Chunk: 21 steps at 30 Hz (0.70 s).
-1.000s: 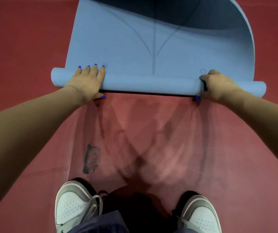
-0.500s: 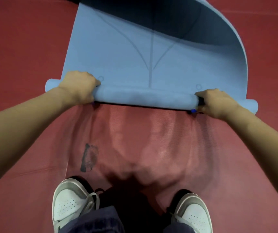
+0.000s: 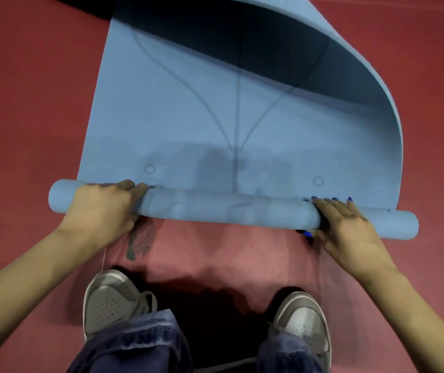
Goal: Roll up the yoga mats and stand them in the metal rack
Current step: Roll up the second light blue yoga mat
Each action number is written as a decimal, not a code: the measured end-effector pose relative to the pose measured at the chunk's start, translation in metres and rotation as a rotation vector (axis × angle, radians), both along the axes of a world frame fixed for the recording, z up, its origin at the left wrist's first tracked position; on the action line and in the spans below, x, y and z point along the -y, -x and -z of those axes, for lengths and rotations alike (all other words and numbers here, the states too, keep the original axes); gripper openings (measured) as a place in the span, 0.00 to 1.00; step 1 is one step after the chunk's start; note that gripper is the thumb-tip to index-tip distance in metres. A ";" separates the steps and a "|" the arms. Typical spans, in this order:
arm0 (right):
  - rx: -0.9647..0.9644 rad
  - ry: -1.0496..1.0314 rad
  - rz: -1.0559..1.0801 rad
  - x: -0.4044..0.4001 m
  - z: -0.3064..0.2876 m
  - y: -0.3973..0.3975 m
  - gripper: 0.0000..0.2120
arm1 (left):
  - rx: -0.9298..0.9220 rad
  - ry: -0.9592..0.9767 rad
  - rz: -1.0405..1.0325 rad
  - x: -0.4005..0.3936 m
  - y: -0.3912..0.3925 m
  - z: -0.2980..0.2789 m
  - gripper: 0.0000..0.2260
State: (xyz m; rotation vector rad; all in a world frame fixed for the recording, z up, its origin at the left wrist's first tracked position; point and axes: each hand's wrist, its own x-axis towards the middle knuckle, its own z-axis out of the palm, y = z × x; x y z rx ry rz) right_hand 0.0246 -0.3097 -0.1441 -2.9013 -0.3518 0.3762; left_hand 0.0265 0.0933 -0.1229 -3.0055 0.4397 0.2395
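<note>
A blue yoga mat lies partly rolled on a red mat. Its rolled part runs left to right in front of my feet. My left hand grips the roll near its left end, fingers curled over the top. Near the right end, my right hand rests on the roll with its fingers stretched across the top and the thumb at the near side. The flat part of the blue mat reaches away from me. Its far right edge curls upward. No metal rack is in view.
My two grey-white shoes stand on the red mat just behind the roll. A dark smudge marks the red mat near my left hand. Red floor spreads to both sides.
The roll has grown thicker. My left hand went from flat fingers to a curled grip. My right hand went from a curled grip to fingers stretched over the roll.
</note>
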 end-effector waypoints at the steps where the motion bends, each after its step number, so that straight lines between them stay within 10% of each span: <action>1: 0.025 -0.048 0.053 0.001 0.005 0.006 0.31 | -0.001 -0.001 -0.015 0.000 0.002 0.002 0.23; 16: 0.127 -0.037 0.379 -0.032 0.025 0.060 0.43 | -0.132 -0.007 -0.174 0.001 -0.014 0.009 0.20; 21: 0.133 0.064 0.376 -0.042 0.023 0.050 0.41 | -0.074 0.149 -0.124 0.003 0.001 0.032 0.34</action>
